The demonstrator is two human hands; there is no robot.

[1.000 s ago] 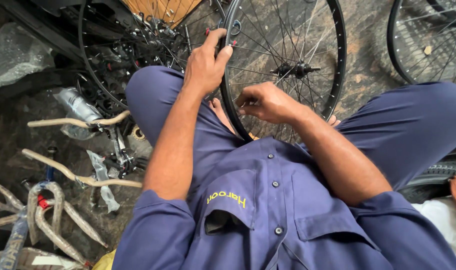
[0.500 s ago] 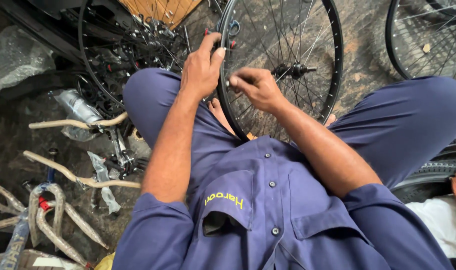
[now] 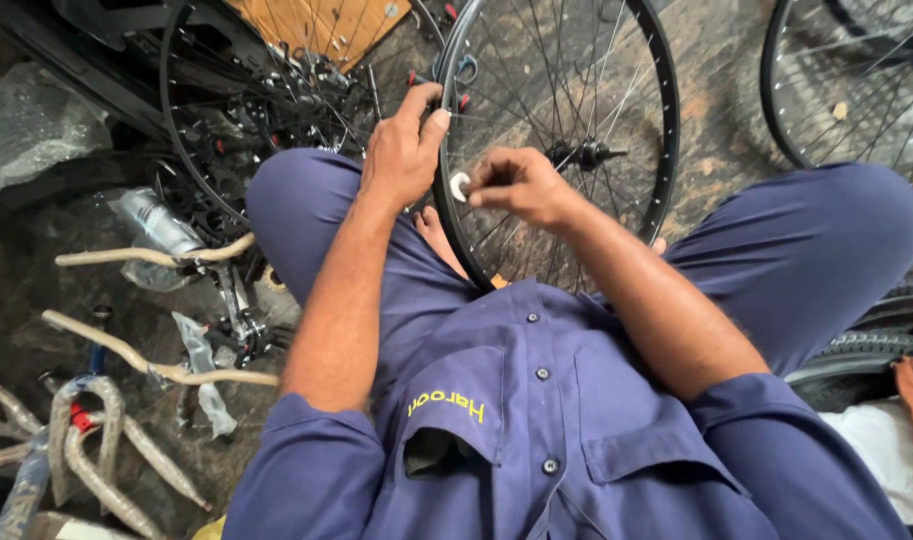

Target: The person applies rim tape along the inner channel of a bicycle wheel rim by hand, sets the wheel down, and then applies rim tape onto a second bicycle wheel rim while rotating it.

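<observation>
Hands meet mid-frame at a black bicycle wheel [image 3: 562, 150] upright between blue-trousered knees; left hand [image 3: 402, 150] curls closed over the rim, right hand [image 3: 517, 185] pinches a small white piece [image 3: 460, 186] beside it; a fitting step, apparently. Handlebars [image 3: 157, 258] lie left; another wheel [image 3: 847, 85] upper right.

Clutter around the work spot

Wrapped handlebars [image 3: 147, 258] are seen left, a second wheel [image 3: 857, 90] far right, a wooden board [image 3: 322, 22] far behind.

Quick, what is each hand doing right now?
Left hand: closed on the wheel rim.
Right hand: pinching a small white piece at the rim.
</observation>
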